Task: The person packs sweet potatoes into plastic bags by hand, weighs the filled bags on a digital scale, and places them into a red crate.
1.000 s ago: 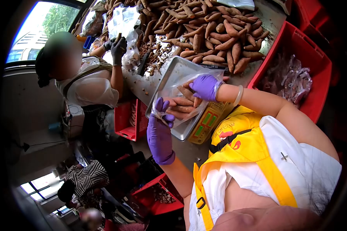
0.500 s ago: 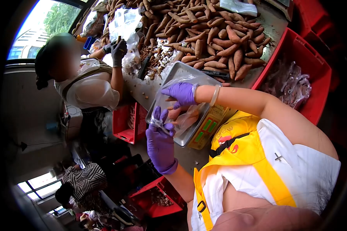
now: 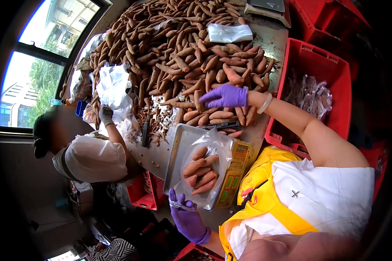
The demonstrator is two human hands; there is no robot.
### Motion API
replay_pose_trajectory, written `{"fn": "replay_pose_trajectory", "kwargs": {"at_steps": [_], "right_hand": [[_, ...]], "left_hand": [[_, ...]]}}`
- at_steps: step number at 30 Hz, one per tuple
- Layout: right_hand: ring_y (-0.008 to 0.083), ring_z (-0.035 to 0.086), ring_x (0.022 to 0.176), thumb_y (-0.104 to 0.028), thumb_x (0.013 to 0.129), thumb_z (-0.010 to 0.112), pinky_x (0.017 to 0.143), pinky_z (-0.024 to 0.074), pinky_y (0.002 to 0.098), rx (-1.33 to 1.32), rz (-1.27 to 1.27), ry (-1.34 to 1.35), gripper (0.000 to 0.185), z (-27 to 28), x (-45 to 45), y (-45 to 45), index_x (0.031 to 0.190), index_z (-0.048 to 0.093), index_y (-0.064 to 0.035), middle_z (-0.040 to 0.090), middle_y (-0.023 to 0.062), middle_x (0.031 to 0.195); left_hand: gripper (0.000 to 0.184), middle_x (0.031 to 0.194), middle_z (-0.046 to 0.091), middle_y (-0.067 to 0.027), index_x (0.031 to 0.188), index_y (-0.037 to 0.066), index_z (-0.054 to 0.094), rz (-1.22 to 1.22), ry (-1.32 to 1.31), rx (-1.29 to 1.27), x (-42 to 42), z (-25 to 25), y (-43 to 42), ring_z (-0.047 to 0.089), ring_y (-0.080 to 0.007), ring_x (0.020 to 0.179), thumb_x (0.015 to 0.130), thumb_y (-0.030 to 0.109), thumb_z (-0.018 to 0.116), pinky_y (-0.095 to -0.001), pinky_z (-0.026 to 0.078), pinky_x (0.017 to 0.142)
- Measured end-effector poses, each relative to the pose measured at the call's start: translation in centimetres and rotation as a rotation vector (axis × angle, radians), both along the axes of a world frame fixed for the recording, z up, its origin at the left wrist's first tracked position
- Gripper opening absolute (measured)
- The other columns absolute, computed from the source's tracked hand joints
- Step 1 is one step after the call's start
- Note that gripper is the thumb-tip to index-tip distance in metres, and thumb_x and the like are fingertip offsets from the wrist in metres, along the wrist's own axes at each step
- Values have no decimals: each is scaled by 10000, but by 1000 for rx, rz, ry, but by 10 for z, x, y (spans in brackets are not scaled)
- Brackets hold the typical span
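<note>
My left hand (image 3: 188, 218), in a purple glove, is closed on the gathered edge of a clear plastic bag (image 3: 222, 173). The bag lies in the metal pan of a yellow digital scale (image 3: 232, 179). Several sweet potatoes (image 3: 199, 175) lie together in the bag. My right hand (image 3: 225, 96), also purple-gloved, is stretched over the near edge of a big sweet potato heap (image 3: 161, 52). Its fingers are extended with the tips at an upright sweet potato (image 3: 198, 100), and no firm grip shows.
A red crate (image 3: 342, 78) with clear plastic packaging stands at the right. A folded white bag (image 3: 229, 33) rests on the heap. Across the table, a person in a white top (image 3: 93, 158) has a gloved hand by plastic bags (image 3: 113, 87). A dark knife-like tool (image 3: 146, 130) lies among scraps.
My right hand has gone from over the scale pan up to the heap. My left hand still holds the bag, whose sweet potatoes now show clearly. The view has shifted too.
</note>
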State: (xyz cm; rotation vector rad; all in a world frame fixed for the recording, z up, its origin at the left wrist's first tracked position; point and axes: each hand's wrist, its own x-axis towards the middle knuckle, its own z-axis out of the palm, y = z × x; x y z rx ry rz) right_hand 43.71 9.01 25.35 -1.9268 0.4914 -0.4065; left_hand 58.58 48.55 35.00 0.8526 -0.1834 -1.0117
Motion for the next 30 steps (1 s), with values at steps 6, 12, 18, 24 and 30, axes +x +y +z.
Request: {"fn": "replay_pose_trajectory", "kwargs": {"at_steps": [6, 12, 18, 24, 30], "right_hand": [[301, 649, 887, -178, 890, 580, 783, 520, 363, -328, -474, 49, 305, -67, 8, -109, 1175, 625, -79, 674, 138, 977], [276, 586, 997, -222, 899, 509, 853, 463, 407, -1035, -226, 693, 227, -81, 108, -122, 1034, 637, -92, 624, 105, 1039], [296, 607, 942, -443, 789, 680, 823, 457, 407, -990, -199, 789, 435, -77, 142, -137, 987, 694, -56, 621, 142, 1014], [165, 620, 989, -177, 778, 761, 830, 494, 298, -106, -206, 194, 418, -31, 76, -147, 1181, 648, -162, 666, 68, 1067], [196, 607, 1094, -202, 935, 613, 979, 478, 316, 741, 288, -458, 408, 90, 49, -40, 1292, 530, -24, 618, 85, 1178]], "left_hand": [[628, 1100, 606, -45, 1440, 29, 372, 141, -183, 309, -9, 26, -18, 514, -101, 804, 928, 362, 520, -247, 413, 754], [637, 1106, 603, -53, 1433, 19, 379, 183, -234, 464, -10, 20, -26, 507, -110, 797, 919, 370, 515, -259, 412, 747], [658, 1134, 601, -65, 1431, 3, 372, 201, -181, 425, -9, 18, -26, 506, -124, 799, 918, 385, 524, -267, 414, 756], [682, 1132, 600, -67, 1431, 2, 369, 215, -194, 369, -5, 17, -12, 497, -121, 799, 909, 408, 537, -263, 415, 760], [633, 1207, 545, -63, 1468, 29, 307, 67, -63, 193, 5, 13, -21, 499, -111, 865, 956, 355, 489, -242, 398, 788]]}}
